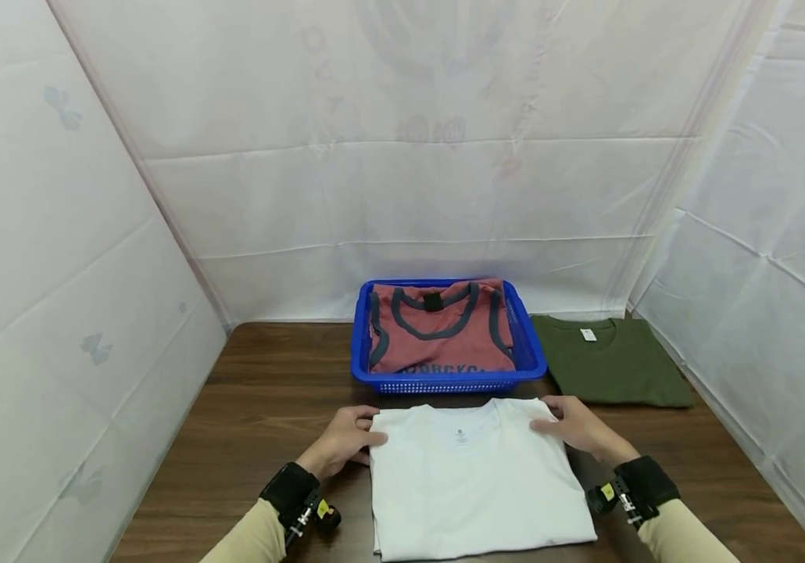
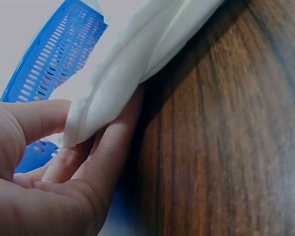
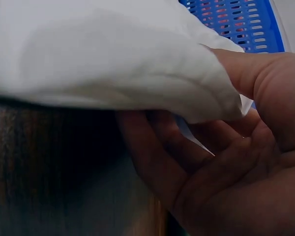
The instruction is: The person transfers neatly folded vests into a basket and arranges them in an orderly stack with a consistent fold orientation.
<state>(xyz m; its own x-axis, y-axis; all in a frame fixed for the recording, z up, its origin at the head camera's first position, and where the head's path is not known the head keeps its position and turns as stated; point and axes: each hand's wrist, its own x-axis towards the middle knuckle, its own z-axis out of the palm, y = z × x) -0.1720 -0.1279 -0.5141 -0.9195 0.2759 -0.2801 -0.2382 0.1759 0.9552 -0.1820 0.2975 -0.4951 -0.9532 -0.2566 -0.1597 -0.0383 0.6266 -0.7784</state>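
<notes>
A folded white T-shirt (image 1: 476,485) lies at the front of the table, its neckline with a small printed label toward the basket. My left hand (image 1: 345,439) pinches its far left corner. Seen in the left wrist view, the thumb is on top of the white cloth (image 2: 113,83) and the fingers are underneath. At the far right corner my right hand (image 1: 577,426) grips the shirt the same way; in the right wrist view its fingers (image 3: 152,157) reach under the folded layers. Just beyond the shirt stands a blue basket (image 1: 445,383) holding a folded red shirt (image 1: 438,348) with dark trim.
A folded dark green T-shirt (image 1: 613,363) lies right of the basket, close to the right-hand sheet. White sheets (image 1: 402,195) wall in the wooden table (image 1: 262,391) at the back and both sides.
</notes>
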